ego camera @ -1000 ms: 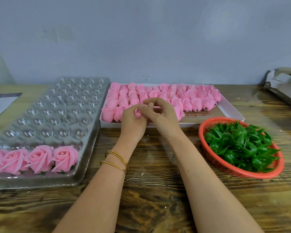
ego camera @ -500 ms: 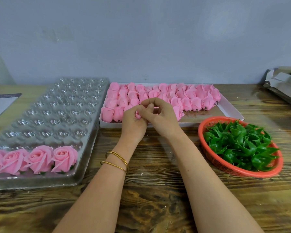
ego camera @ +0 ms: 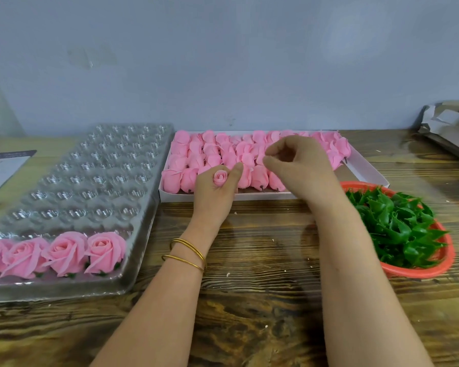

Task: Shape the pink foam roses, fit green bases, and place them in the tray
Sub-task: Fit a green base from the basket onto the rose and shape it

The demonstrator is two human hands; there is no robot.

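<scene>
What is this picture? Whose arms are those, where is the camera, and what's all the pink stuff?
There is no machine here, just a person's two arms. The picture comes from a camera worn on the person's head, looking down, so you see what they see.

On the wooden table lie three things. There is a clear plastic tray with a row of finished roses at its near edge. Next to it is a white box full of pink foam buds. On the right is a red basket of green bases.

The left hand holds one small rolled bud. The right hand hovers over the box with curled fingers. It is too blurry to tell if it pinches anything.
</scene>
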